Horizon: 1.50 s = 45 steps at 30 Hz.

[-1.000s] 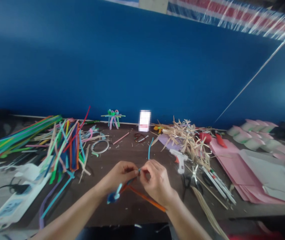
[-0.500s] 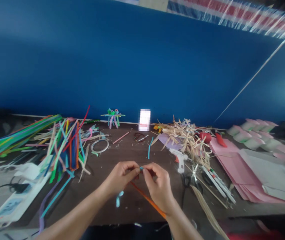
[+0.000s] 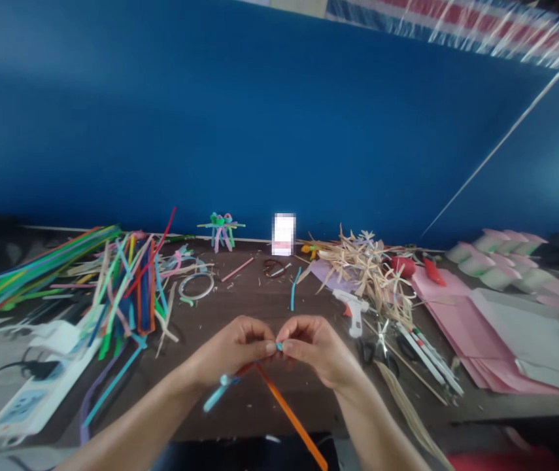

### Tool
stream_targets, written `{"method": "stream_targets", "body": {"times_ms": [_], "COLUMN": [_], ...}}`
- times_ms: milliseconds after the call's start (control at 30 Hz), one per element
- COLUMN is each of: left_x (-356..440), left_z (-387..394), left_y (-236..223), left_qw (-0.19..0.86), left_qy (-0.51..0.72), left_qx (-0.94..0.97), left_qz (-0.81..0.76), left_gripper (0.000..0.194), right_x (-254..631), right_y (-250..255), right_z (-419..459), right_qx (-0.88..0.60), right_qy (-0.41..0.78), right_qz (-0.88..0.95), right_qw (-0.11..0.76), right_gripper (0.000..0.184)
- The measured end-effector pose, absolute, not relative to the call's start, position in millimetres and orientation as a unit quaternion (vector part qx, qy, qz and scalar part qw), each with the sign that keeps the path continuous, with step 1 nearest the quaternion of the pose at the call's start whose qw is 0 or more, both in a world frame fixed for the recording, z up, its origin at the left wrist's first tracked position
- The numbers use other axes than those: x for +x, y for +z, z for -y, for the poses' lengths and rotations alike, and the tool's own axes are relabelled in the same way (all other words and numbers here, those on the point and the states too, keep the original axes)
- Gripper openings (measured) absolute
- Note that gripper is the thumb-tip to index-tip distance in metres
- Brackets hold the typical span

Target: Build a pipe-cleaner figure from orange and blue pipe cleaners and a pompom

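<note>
My left hand [image 3: 233, 350] and my right hand [image 3: 316, 347] meet above the dark table [image 3: 259, 307], fingertips pinched together on a light blue pipe cleaner [image 3: 220, 389]. Its free end hangs down left below my left hand. An orange pipe cleaner [image 3: 291, 418] joined to it runs from between my fingers down toward the lower right. A short blue piece [image 3: 293, 288] lies on the table just beyond my hands.
A heap of coloured pipe cleaners [image 3: 127, 281] lies at left beside a white power strip [image 3: 38, 386]. A glue gun [image 3: 352, 311], scissors [image 3: 372, 350], pens [image 3: 426, 360], straw scraps [image 3: 367, 265] and pink paper sheets [image 3: 456, 320] are at right. A small pipe-cleaner figure [image 3: 221, 230] stands by the blue wall.
Both hands stayed pinched together and shifted slightly lower. The blue end below my left hand swung out to the left and the orange piece now points more steeply down.
</note>
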<state>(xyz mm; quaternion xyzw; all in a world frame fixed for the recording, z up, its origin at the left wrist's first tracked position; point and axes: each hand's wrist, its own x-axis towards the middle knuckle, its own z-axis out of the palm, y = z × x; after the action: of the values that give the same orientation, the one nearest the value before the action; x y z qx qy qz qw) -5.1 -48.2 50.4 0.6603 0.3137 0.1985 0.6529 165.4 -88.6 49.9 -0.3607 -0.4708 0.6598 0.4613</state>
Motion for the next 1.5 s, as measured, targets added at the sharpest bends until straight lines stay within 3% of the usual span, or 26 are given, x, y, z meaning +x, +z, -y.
{"method": "stream_targets", "body": {"times_ms": [267, 567, 700, 867, 1133, 1333, 1500], "left_x": [-3, 2, 2, 3, 5, 9, 5], "left_z": [53, 58, 54, 54, 53, 50, 42], "left_y": [52, 65, 63, 65, 51, 47, 47], "left_qw": [0.688, 0.632, 0.65, 0.678, 0.749, 0.716, 0.614], "left_qy": [0.226, 0.208, 0.199, 0.212, 0.207, 0.241, 0.337], "left_qx": [0.612, 0.647, 0.644, 0.613, 0.562, 0.562, 0.592], "left_qz": [-0.318, -0.372, -0.351, -0.346, -0.281, -0.337, -0.4], "left_gripper": [0.036, 0.036, 0.032, 0.028, 0.025, 0.03, 0.028], "right_x": [156, 156, 154, 158, 162, 158, 165], "right_y": [56, 49, 42, 38, 50, 40, 23], "right_z": [99, 104, 99, 94, 94, 92, 82], "right_qx": [-0.384, -0.421, -0.39, -0.32, -0.306, -0.345, -0.381], "right_qy": [0.568, 0.452, 0.521, 0.638, 0.622, 0.5, 0.432], "right_qz": [0.539, 0.619, 0.527, 0.439, 0.506, 0.542, 0.479], "right_qw": [0.49, 0.485, 0.546, 0.545, 0.513, 0.581, 0.662], "right_gripper": [0.012, 0.011, 0.014, 0.016, 0.015, 0.013, 0.009]}}
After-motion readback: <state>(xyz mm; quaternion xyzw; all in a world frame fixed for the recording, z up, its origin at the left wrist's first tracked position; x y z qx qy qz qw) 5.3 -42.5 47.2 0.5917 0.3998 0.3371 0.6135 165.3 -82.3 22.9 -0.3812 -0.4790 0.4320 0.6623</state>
